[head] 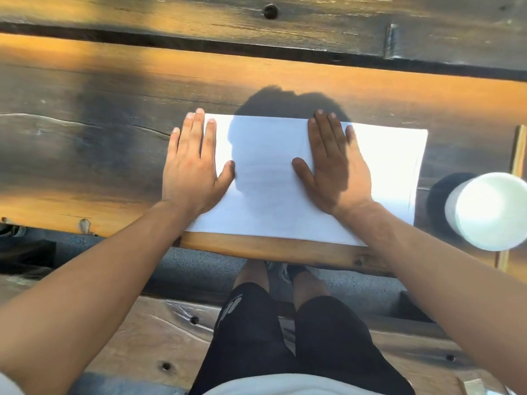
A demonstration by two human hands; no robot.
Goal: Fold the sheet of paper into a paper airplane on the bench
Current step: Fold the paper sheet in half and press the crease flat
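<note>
A white sheet of paper (268, 178) lies flat on the dark wooden bench (85, 143), its long side running left to right and its near edge at the plank's front edge. My left hand (192, 163) rests palm down on the sheet's left edge, fingers spread, partly on the wood. Flat on the sheet right of its middle lies my right hand (332, 166), fingers pointing away from me. Neither hand grips anything. The shadow of my head darkens the paper's middle.
A white cup (490, 210) stands on the bench just right of the paper. A gap separates this plank from a farther plank (256, 21). Below the front edge are my legs in black shorts (285, 337) and a lower seat board (142, 332).
</note>
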